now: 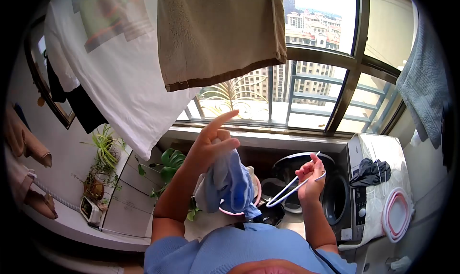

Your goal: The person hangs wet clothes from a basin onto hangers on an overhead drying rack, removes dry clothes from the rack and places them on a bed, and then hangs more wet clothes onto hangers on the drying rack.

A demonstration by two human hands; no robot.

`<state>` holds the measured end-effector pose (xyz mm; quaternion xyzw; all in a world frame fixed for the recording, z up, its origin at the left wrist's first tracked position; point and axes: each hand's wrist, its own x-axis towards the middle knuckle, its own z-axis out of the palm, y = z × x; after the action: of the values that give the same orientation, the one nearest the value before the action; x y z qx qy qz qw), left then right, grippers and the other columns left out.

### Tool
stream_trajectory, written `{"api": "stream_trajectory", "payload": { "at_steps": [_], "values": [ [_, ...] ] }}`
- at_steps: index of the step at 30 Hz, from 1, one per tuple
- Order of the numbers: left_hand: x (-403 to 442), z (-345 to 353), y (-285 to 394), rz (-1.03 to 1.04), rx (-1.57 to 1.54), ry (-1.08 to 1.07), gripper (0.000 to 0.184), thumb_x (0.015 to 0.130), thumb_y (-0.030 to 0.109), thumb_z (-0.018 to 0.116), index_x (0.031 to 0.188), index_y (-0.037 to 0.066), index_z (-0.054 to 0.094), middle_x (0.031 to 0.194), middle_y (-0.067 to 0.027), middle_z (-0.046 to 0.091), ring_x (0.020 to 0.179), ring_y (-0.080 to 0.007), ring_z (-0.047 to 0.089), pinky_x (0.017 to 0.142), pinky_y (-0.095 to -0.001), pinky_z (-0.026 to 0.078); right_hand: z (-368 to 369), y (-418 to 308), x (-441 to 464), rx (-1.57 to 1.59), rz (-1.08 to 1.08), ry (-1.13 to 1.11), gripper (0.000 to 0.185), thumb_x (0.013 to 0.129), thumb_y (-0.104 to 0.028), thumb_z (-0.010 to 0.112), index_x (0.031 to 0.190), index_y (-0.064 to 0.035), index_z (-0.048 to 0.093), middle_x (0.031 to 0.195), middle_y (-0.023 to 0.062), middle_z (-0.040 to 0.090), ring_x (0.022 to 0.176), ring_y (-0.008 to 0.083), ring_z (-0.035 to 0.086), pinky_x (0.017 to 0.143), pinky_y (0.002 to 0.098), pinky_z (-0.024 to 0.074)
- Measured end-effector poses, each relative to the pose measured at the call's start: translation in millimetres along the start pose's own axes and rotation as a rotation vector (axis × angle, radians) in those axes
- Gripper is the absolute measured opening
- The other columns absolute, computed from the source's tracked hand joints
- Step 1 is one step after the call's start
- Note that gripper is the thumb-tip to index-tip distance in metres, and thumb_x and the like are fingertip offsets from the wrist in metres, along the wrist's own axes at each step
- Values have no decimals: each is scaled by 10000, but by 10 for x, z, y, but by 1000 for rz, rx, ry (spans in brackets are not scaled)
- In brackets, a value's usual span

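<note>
My left hand (213,144) is raised in front of me, its index finger stretched out and its other fingers curled on a bunched light blue garment (232,180). The cloth hangs down in folds from that hand; what kind of garment it is, I cannot tell. To the right, my right hand (311,180) is closed around a white clothes hanger (286,193), tilted, with part of it hidden by the fingers. Garment and hanger are apart. Below the garment shows part of a pink-rimmed basin (258,192).
A front-loading washing machine (353,197) stands at the right, with a dark cloth (370,172) and a folded pink-and-white basin (397,215) on top. A white T-shirt (115,77) and a brown towel (220,34) hang overhead. Potted plants (108,149) stand left, near the window (316,72).
</note>
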<state>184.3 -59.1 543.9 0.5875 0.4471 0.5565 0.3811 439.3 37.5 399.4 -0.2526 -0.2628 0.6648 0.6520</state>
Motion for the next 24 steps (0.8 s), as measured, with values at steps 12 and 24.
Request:
{"api": "stream_trajectory", "payload": {
  "at_steps": [12,24],
  "values": [
    [-11,564,-969,27,670,43,220,889,237,546,821,30,585,666,-160,571,615,-349,567,557,-385,429,885,-43,129,-645,-108,-851,468,946,-232,512,1360,-63,374,1126,127,559,1058,207,536,949,324,407],
    [114,114,-674,126,496,35,300,808,95,672,1097,47,612,532,1,436,504,-48,368,473,-211,319,456,-1322,538,-2197,-1175,-1159,445,835,-66,494,1261,-184,548,629,18,522,503,142,568,443,292,468]
  ]
}}
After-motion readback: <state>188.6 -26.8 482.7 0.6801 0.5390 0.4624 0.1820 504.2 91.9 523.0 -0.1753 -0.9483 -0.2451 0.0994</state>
